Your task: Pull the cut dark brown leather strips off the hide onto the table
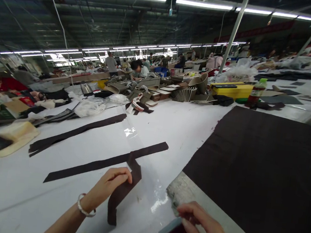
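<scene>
My left hand (110, 186), with a bracelet at the wrist, pinches a short dark brown strip (125, 191) that looks like leather or fabric. The strip is bent, its upper end overlapping a long flat dark strip (106, 161) on the white table. At the lower right, my right hand (205, 225) has loosely curled fingers, thumb and forefinger slightly apart, with nothing visible between them. It is beside the edge of a grey board (197, 191). A large dark brown sheet (260, 172) partly covers that board.
Another pair of dark strips (78, 132) lies further left on the white tabletop (154, 131). A cream block with a black handle (17, 137) sits at the left edge. Behind are bag pieces (147, 84), a yellow box (232, 90) and a bottle (256, 93). People work beyond.
</scene>
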`<state>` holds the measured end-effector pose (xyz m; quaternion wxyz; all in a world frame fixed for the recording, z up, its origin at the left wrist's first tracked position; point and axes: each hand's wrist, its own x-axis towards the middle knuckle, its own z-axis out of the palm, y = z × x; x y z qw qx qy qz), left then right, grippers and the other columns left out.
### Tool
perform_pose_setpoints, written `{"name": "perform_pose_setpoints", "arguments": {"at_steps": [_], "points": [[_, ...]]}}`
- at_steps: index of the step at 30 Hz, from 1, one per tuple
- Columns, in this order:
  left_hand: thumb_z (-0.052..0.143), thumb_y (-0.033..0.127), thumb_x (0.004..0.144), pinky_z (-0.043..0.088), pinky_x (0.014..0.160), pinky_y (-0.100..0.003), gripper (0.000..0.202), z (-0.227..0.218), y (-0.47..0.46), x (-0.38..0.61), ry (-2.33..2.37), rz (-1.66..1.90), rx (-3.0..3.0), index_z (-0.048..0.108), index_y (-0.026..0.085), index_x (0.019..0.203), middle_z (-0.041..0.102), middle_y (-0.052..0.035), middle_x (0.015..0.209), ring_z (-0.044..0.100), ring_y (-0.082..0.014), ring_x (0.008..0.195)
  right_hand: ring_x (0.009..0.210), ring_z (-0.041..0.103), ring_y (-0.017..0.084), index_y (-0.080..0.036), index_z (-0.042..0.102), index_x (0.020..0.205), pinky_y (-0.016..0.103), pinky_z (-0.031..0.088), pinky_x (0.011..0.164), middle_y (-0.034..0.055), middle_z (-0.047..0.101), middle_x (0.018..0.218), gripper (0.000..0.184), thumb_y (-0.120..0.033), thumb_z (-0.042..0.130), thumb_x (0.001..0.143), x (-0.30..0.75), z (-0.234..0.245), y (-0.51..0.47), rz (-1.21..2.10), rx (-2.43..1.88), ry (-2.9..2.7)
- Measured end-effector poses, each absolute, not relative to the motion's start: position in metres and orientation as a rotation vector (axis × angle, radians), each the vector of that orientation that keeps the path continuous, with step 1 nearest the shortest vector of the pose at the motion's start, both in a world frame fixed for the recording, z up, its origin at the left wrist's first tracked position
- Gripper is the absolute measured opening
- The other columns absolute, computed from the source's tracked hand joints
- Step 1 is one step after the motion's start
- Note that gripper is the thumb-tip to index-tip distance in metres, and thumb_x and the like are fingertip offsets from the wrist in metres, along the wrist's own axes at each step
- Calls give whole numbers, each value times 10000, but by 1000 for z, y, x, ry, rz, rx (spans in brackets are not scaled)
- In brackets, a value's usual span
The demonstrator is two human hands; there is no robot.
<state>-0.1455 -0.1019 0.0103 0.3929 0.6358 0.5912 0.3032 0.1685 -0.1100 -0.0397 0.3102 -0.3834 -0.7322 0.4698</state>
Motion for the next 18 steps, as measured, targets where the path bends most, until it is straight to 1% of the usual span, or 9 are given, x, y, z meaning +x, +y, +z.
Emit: {"name": "perform_pose_setpoints", "arguments": {"at_steps": [2, 4, 6, 8, 10, 12, 14, 16, 18], "points": [[539, 390, 876, 402, 665, -255, 235, 13, -105, -142, 1421, 812, 1512, 541, 174, 784, 574, -12, 753, 560, -168, 738, 1123, 505, 227, -272, 581, 1245, 287, 419, 993, 34, 528, 1252, 320, -459, 447, 1023, 156, -34, -105, 1138, -976, -1975], [606, 343, 843, 424, 639, -244, 182, 18, -109, -132, 1326, 748, 1470, 516, 185, 826, 575, 4, 762, 584, -157, 697, 1305, 336, 233, -309, 478, 1393, 355, 263, 1133, 10, 387, 1422, 393, -456, 433, 1032, 142, -25, -101, 1088, -930, -2036], [620, 281, 831, 427, 598, -228, 122, 27, -115, -117, 1240, 610, 1530, 547, 183, 828, 575, 13, 743, 572, -132, 627, 1379, 193, 232, -320, 379, 1472, 404, 114, 1177, -10, 283, 1490, 467, -467, 430, 1032, 129, -9, -99, 1153, -841, -2113], [638, 304, 832, 414, 561, -207, 155, 40, -122, -103, 1159, 480, 1618, 587, 171, 772, 560, 17, 681, 536, -108, 569, 1398, 120, 248, -303, 353, 1490, 430, 46, 1174, -3, 282, 1492, 538, -490, 487, 1003, 120, 9, -99, 1335, -747, -2158], [644, 396, 838, 401, 520, -190, 247, 54, -127, -95, 1124, 416, 1640, 621, 166, 750, 566, 7, 684, 517, -97, 546, 1385, 143, 286, -286, 423, 1454, 446, 89, 1160, 20, 385, 1430, 590, -508, 594, 935, 115, 24, -101, 1530, -730, -2098], [638, 458, 834, 388, 487, -184, 285, 65, -128, -94, 1143, 422, 1608, 651, 176, 793, 579, -2, 728, 508, -94, 539, 1284, 323, 311, -267, 544, 1357, 408, 262, 1090, 40, 521, 1273, 571, -502, 683, 856, 115, 29, -104, 1640, -760, -1933], [648, 473, 823, 383, 474, -187, 282, 71, -124, -99, 1184, 421, 1590, 672, 193, 834, 578, 1, 736, 489, -96, 538, 986, 513, 245, -223, 643, 1207, 290, 422, 858, 31, 592, 1004, 477, -478, 721, 812, 120, 27, -109, 1752, -761, -1747], [664, 482, 811, 399, 501, -196, 283, 73, -116, -109, 1243, 401, 1601, 682, 204, 864, 590, -1, 736, 499, -114, 573, 695, 472, 144, -168, 672, 1042, 196, 366, 604, -4, 536, 770, 395, -464, 743, 790, 131, 18, -117, 1922, -770, -1571], [680, 503, 792, 450, 588, -222, 328, 72, -106, -119, 1270, 398, 1590, 670, 218, 953, 635, -19, 826, 565, -162, 689, 580, 384, 100, -143, 638, 955, 178, 266, 503, -26, 473, 669, 400, -467, 772, 761, 148, 8, -128, 2065, -828, -1374]]}}
